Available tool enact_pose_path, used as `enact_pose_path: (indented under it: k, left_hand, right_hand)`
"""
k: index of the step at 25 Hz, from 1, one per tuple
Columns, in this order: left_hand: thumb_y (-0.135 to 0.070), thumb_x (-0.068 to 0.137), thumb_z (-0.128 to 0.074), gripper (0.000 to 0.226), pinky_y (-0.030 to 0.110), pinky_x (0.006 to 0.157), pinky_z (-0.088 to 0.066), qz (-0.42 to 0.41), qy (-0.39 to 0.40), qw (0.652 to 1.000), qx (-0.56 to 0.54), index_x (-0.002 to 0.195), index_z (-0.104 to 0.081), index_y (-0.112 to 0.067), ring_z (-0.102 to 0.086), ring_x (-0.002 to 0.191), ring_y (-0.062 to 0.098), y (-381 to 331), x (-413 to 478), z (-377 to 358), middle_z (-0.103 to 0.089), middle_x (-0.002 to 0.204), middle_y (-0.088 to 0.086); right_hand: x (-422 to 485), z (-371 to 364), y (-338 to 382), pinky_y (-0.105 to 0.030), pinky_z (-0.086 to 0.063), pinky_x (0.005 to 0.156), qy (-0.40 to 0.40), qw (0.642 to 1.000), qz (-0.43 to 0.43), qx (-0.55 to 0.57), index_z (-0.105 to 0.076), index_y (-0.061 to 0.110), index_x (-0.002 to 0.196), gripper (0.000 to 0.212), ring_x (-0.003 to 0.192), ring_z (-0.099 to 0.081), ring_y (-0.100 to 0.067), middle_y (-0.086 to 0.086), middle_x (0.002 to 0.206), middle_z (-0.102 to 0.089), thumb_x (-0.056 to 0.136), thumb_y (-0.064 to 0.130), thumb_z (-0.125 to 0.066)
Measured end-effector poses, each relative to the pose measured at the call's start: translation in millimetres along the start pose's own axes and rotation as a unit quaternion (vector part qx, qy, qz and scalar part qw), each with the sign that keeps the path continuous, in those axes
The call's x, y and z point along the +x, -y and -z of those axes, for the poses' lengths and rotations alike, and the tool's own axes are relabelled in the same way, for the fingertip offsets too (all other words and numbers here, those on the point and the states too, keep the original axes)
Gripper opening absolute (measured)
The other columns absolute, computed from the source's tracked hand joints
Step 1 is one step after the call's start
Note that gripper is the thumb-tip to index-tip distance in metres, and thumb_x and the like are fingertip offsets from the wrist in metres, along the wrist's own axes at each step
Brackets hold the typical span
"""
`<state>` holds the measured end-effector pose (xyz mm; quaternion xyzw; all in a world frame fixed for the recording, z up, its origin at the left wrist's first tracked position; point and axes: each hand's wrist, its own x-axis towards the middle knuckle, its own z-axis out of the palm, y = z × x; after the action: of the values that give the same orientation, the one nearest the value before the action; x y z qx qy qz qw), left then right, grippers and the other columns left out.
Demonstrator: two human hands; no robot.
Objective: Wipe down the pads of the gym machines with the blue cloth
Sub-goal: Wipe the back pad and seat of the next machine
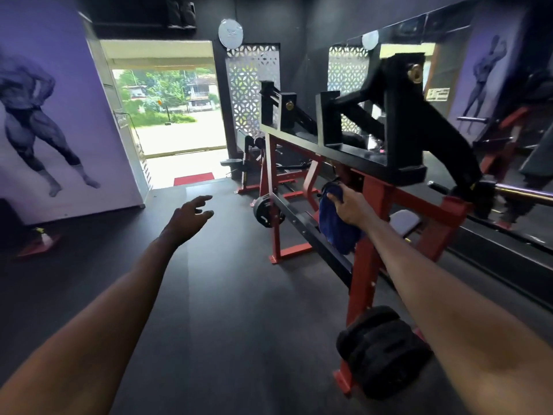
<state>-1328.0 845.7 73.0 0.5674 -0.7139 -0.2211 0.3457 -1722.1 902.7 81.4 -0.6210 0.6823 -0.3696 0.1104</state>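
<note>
My right hand [348, 206] grips the blue cloth [335, 226] and holds it against the red frame of a gym machine [366, 259], just under its black top beam. The cloth hangs down below my fingers. A grey seat pad [404, 221] shows behind the red frame, to the right of my hand. My left hand [188, 215] reaches out over the dark floor, fingers spread and relaxed, holding nothing.
Black weight plates [380, 351] sit on the machine's near post, and another plate [266, 211] on its far side. A second red machine [254, 169] stands by the open doorway [176, 115]. A mirror [493, 115] lines the right wall. A spray bottle [42, 236] stands at left.
</note>
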Motion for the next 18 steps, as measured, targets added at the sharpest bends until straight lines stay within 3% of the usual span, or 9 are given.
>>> enact_pose_path:
  k: [5, 9, 12, 16, 18]
  left_hand:
    - [-0.030, 0.095, -0.063, 0.044, 0.035, 0.096, -0.047, 0.023, -0.010, 1.000, -0.005, 0.138, -0.056, -0.039, -0.059, 0.120, 0.019, 89.0, 144.5, 28.1, -0.058, 0.137, -0.002]
    - [-0.036, 0.091, -0.064, 0.037, 0.038, 0.096, -0.049, 0.017, -0.010, 0.999, -0.025, 0.115, -0.053, -0.062, -0.060, 0.117, 0.018, 166.9, 267.8, 47.8, -0.058, 0.137, -0.001]
    - [-0.030, 0.095, -0.065, 0.039, 0.030, 0.090, -0.045, 0.013, -0.003, 1.000, -0.023, 0.124, -0.054, -0.052, -0.059, 0.117, 0.016, 213.9, 366.5, 64.0, -0.058, 0.138, 0.000]
    - [-0.030, 0.094, -0.064, 0.036, 0.029, 0.089, -0.045, 0.005, 0.000, 1.000, -0.024, 0.112, -0.053, -0.058, -0.061, 0.113, 0.014, 258.2, 488.9, 83.2, -0.059, 0.137, -0.003]
    - [-0.029, 0.095, -0.064, 0.036, 0.029, 0.090, -0.043, -0.001, 0.011, 1.000, -0.022, 0.119, -0.053, -0.053, -0.059, 0.111, 0.012, 278.0, 540.1, 79.5, -0.059, 0.137, -0.003]
  right_hand:
    - [154.0, -99.3, 34.9, -0.039, -0.045, 0.097, 0.023, 1.000, 0.015, -0.003, -0.056, 0.008, 0.132, 0.035, 0.118, -0.059, -0.039, -0.022, 0.125, -0.065, 0.103, 0.027, -0.052]
    - [265.7, -179.8, 60.0, -0.036, -0.042, 0.095, 0.000, 1.000, 0.027, -0.006, -0.054, 0.005, 0.136, 0.037, 0.119, -0.058, -0.040, -0.024, 0.127, -0.063, 0.104, 0.025, -0.051]
    - [347.5, -238.9, 79.0, -0.038, -0.043, 0.095, 0.000, 1.000, 0.000, -0.022, -0.052, 0.002, 0.136, 0.039, 0.119, -0.057, -0.042, -0.026, 0.128, -0.061, 0.106, 0.026, -0.048]
    - [454.7, -297.3, 99.5, -0.046, -0.048, 0.098, 0.005, 1.000, -0.011, -0.013, -0.054, 0.008, 0.132, 0.037, 0.114, -0.061, -0.041, -0.023, 0.123, -0.065, 0.105, 0.032, -0.048]
    - [507.1, -325.8, 101.4, -0.044, -0.047, 0.100, 0.008, 1.000, -0.017, -0.018, -0.055, 0.010, 0.132, 0.035, 0.116, -0.060, -0.040, -0.021, 0.124, -0.066, 0.104, 0.030, -0.049]
